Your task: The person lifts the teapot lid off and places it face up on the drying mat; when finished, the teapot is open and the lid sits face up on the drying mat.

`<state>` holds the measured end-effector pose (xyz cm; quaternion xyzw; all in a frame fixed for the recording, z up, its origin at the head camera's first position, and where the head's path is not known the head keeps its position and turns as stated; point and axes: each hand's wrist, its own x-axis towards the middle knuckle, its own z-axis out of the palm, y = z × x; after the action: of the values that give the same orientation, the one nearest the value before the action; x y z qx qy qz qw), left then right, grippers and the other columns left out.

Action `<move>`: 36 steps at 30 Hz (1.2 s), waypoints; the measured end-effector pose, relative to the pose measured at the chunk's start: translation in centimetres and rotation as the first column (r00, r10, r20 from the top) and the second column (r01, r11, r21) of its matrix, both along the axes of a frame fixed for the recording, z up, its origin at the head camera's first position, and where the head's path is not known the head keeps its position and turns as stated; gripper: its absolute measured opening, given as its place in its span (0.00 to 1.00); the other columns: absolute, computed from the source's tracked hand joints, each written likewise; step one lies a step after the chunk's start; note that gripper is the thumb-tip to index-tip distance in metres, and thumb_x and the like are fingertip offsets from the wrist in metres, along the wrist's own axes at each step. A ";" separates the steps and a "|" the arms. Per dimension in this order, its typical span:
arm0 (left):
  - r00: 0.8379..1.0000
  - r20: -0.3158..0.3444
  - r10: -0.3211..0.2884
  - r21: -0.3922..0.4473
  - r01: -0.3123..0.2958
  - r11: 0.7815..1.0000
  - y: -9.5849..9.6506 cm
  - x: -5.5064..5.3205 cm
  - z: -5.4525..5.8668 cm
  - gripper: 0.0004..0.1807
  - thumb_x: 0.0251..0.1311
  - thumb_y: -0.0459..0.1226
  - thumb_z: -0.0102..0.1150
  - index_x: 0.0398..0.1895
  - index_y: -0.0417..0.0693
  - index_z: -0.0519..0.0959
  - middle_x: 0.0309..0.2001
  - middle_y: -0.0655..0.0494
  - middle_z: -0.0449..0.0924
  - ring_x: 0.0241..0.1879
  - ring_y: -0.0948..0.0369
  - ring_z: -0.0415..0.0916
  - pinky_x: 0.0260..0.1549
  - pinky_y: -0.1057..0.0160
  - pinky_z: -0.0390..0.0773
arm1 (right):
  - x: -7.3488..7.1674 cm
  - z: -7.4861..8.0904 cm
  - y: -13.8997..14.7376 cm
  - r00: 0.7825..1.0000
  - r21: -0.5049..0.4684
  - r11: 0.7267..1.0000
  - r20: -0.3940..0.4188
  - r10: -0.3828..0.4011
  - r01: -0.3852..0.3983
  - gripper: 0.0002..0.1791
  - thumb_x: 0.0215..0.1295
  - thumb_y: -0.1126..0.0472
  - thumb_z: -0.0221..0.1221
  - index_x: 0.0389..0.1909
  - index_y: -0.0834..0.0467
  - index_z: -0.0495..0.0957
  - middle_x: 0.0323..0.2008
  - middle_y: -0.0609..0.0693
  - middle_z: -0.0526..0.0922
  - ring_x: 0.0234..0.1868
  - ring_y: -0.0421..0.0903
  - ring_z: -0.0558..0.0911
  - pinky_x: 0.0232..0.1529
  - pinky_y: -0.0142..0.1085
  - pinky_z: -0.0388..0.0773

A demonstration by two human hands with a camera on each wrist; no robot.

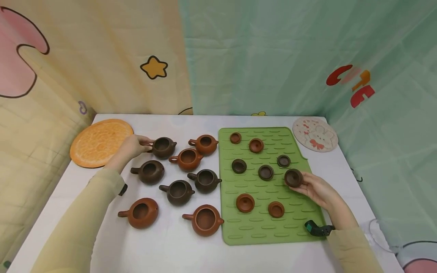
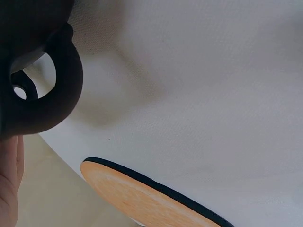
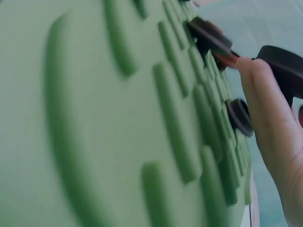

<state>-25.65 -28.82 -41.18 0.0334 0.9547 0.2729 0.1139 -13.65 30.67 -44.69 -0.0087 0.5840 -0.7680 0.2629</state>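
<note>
At the back left, my left hand (image 1: pixel 133 146) pinches the handle of a dark brown, lidless teapot (image 1: pixel 163 153). That handle (image 2: pixel 73 90) looms large in the left wrist view, with only part of the hand (image 2: pixel 8 182) showing below it. Over the right part of a green ridged mat (image 1: pixel 252 189), my right hand (image 1: pixel 319 190) holds a dark teapot lid (image 1: pixel 293 178) between fingers and thumb, its hollow underside turned upward. The same lid (image 3: pixel 284 64) stands away from the mat in the right wrist view. Other dark lids (image 1: pixel 266 172) and reddish lids (image 1: pixel 245 203) lie on the mat.
Several more lidless teapots, dark (image 1: pixel 179 192) and reddish (image 1: pixel 207 220), stand left of the mat. An orange-slice placemat (image 1: pixel 99 142) lies at the back left. A round rabbit-print mat (image 1: pixel 315 134) occupies the back right corner. Curtains (image 1: pixel 252 64) enclose the table.
</note>
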 end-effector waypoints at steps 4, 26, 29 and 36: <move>1.000 0.012 0.008 -0.002 -0.008 1.000 -0.1 0.3 0.2 0.21 0.64 0.35 0.62 0.58 0.35 0.78 0.50 0.37 0.83 0.51 0.42 0.77 0.46 0.54 0.73 | 0.2 -0.3 -0.2 0.999 0.082 0.996 0.034 -0.043 0.040 0.22 0.80 0.50 0.39 0.62 0.62 0.65 0.49 0.47 0.82 0.48 0.37 0.84 0.54 0.32 0.79; 0.999 0.026 0.018 -0.002 -0.018 1.000 -0.3 1.1 0.5 0.20 0.65 0.35 0.60 0.59 0.36 0.77 0.51 0.36 0.82 0.51 0.42 0.77 0.51 0.46 0.72 | 1.6 1.0 -2.6 0.988 0.754 0.641 -0.077 -0.136 0.147 0.43 0.72 0.40 0.51 0.70 0.73 0.60 0.69 0.74 0.60 0.51 0.45 0.85 0.53 0.36 0.80; 0.999 0.036 0.014 0.002 -0.014 1.000 -0.3 1.1 0.6 0.21 0.65 0.35 0.60 0.60 0.36 0.77 0.51 0.36 0.82 0.51 0.42 0.77 0.51 0.46 0.73 | 1.6 0.9 -2.6 0.989 0.763 0.632 -0.065 -0.135 0.137 0.43 0.73 0.41 0.50 0.70 0.74 0.59 0.69 0.75 0.59 0.47 0.43 0.86 0.52 0.35 0.81; 1.000 0.019 -0.018 -0.004 0.018 1.000 -0.5 1.4 0.3 0.21 0.66 0.34 0.59 0.60 0.36 0.76 0.51 0.35 0.82 0.50 0.42 0.78 0.50 0.45 0.74 | 1.6 0.6 -2.8 0.991 0.761 0.635 -0.082 -0.104 0.129 0.42 0.74 0.42 0.50 0.71 0.74 0.57 0.70 0.76 0.57 0.44 0.44 0.87 0.49 0.35 0.82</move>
<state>-24.30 -29.33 -40.85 0.0392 0.9538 0.2701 0.1257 -12.01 27.90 -44.06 0.1291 0.8567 -0.4646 0.1831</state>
